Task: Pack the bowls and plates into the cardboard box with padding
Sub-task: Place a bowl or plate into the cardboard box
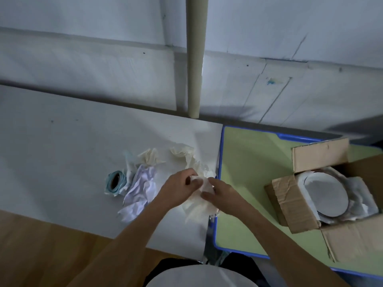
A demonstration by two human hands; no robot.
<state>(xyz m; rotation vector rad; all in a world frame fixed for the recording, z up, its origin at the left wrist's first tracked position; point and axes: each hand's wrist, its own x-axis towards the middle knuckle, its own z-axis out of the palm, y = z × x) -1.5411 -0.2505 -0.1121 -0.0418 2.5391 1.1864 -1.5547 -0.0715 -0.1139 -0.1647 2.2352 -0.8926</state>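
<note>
Well to the right of the right hand [219,192], one cardboard box [294,208], flaps open. Inside it, one plate [325,195] showing, flat on white padding [364,195]; probably hard, weighty and breakable, so best lifted by the rim with both hands. No bowls in sight. Around the left hand [178,189], roughly three cream paper sheets [193,212], and just left of it one crumpled white sheet [141,189]; light, soft, fine to grab anywhere. Farther left, one tape roll [115,181]. Between both hands, one small paper wad [204,183], pinched by curled fingers from each side.
</note>
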